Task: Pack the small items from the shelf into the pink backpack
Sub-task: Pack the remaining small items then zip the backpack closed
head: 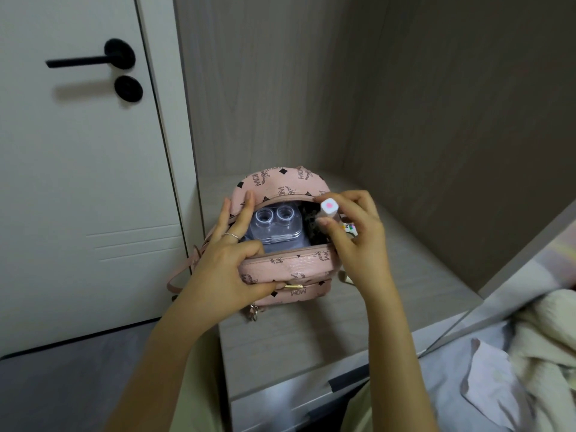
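The pink backpack [290, 269] with a dark logo print lies on the shelf [389, 275] with its top zip wide open. Inside it sits a clear plastic contact-lens case [274, 222] beside something dark. My left hand [227, 266] grips the near rim of the opening, its fingers spread over the left edge. My right hand [352, 235] pinches a small white tube with a pink heart on its cap [328, 208] at the right side of the opening, partly in the bag.
A wood-grain alcove wall [311, 88] stands behind the bag. A white door with a black handle [90, 60] is on the left. Bedding and cloth [514, 353] lie at the lower right. A pink strap [180, 275] hangs off the shelf's left edge.
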